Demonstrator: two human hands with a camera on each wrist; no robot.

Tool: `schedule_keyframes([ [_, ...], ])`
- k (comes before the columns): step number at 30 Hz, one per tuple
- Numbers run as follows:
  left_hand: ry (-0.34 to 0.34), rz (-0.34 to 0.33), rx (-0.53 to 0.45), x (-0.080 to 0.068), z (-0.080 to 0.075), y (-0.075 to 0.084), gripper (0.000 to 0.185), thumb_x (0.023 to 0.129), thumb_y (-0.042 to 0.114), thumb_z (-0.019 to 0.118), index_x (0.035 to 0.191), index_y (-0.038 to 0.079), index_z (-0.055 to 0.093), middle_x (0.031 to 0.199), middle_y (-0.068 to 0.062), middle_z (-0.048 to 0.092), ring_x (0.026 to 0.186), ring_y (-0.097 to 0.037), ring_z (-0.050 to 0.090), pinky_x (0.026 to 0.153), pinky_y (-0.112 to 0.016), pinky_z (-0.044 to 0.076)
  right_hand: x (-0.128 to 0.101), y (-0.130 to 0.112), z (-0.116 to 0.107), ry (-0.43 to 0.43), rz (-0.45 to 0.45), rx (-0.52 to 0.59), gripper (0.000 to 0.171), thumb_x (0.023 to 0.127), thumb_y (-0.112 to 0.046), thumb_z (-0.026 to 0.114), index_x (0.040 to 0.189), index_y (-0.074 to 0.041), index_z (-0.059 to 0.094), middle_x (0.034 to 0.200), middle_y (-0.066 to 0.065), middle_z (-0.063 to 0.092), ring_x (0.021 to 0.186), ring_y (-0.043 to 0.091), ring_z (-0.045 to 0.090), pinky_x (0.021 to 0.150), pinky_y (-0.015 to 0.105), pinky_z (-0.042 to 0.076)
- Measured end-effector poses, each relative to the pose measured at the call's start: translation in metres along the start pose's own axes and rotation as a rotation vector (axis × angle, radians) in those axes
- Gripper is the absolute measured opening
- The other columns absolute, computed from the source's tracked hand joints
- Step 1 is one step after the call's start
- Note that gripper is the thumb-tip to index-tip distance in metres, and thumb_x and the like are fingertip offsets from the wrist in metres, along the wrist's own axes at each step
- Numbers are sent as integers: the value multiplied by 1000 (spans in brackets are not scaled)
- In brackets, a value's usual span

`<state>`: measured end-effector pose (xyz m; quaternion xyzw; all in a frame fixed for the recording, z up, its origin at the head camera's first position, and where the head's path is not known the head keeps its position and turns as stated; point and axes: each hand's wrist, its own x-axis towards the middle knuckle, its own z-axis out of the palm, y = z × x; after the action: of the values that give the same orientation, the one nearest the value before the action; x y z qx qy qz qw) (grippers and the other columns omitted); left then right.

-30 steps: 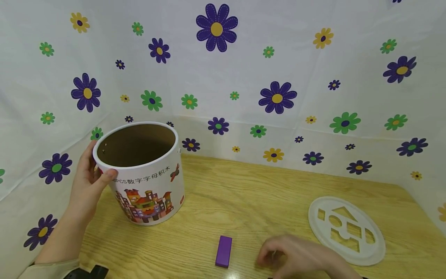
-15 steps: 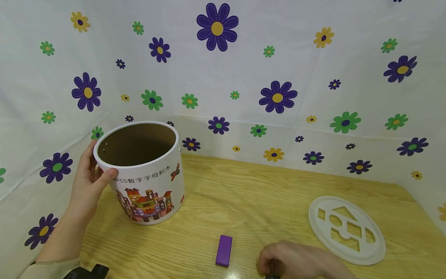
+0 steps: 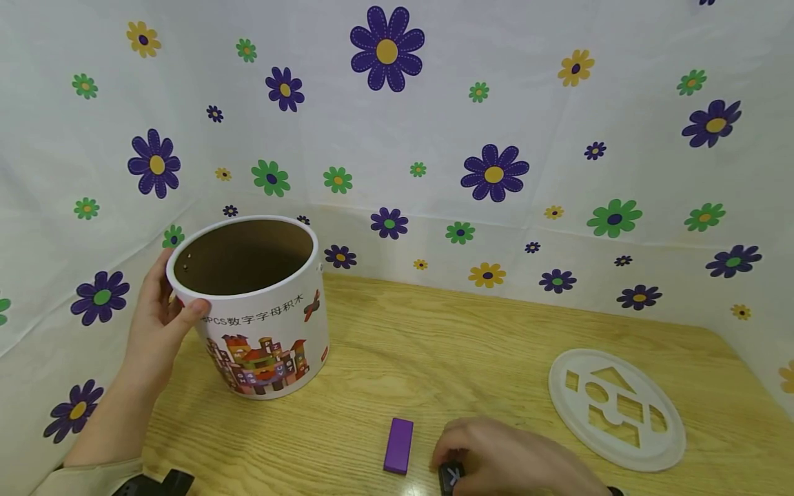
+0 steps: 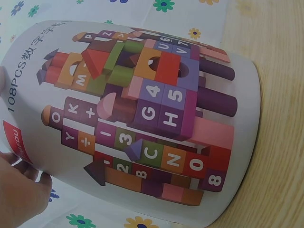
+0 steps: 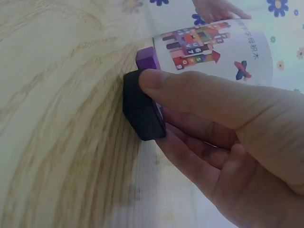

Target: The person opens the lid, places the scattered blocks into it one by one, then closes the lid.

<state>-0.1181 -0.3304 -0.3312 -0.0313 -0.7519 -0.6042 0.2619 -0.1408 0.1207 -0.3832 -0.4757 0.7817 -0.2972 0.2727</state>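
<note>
A white cylindrical bucket (image 3: 282, 358), printed with a picture of toy blocks, stands at the left with its open top showing a brown inside. My left hand (image 3: 158, 327) grips its left side near the rim, thumb over the front. In the left wrist view, fingers (image 4: 23, 194) curve against the bucket's printed wall. My right hand (image 3: 502, 455) pinches a dark toy block (image 3: 449, 477) marked with a pale letter. The right wrist view shows that dark block (image 5: 140, 107) between thumb and fingers, low over the wood. Left of it lies a purple rectangular block (image 3: 398, 446).
A round white plate (image 3: 564, 399) with cut-out shapes lies flat on the right of the wooden table (image 3: 422, 344). Behind and to the left rises a white cloth (image 3: 434, 124) printed with flowers.
My right hand lowers, then shifts left toward the purple block with the dark block, whose letter now shows. The left hand and bucket stay put.
</note>
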Motion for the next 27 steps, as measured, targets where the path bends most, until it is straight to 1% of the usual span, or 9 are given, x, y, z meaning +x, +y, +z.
schedule_keyframes([
  [5,-2,-2,-6,0,0,0,73,95,9,57,153,26,16,158,0,17,145,-21,10,102,-12,29,12,-2,3,53,-58,-106,27,80,-14,76,106,-21,69,102,-18,60,90,-4,54,75,16,49],
  [11,1,4,7,0,0,0,74,95,9,57,154,25,16,158,0,17,145,-20,10,102,-12,29,23,-10,1,41,-18,-120,25,82,-16,75,106,-22,70,100,-19,59,86,-4,53,73,16,49],
  [14,2,2,13,1,0,0,74,95,9,57,154,25,15,158,0,17,145,-21,10,101,-13,30,28,-12,1,57,-17,-150,23,82,-17,75,104,-22,70,99,-19,59,86,-4,52,73,15,48],
  [19,6,2,1,1,1,0,73,95,10,58,154,24,16,158,-1,17,145,-21,10,104,-14,27,32,-14,2,122,-72,-228,24,81,-16,76,104,-18,70,100,-16,60,91,-4,53,77,15,48],
  [23,8,5,-16,0,1,0,73,95,10,58,153,24,17,158,-1,17,145,-20,10,107,-17,23,36,-16,1,162,-124,-258,25,83,-15,74,108,-16,68,104,-13,61,98,-1,54,83,17,48],
  [27,4,5,-24,0,1,0,73,95,10,58,153,25,17,157,-1,18,145,-20,11,106,-16,25,43,-23,-3,195,-175,-284,25,86,-15,72,110,-14,67,108,-11,62,102,1,54,87,19,47],
])
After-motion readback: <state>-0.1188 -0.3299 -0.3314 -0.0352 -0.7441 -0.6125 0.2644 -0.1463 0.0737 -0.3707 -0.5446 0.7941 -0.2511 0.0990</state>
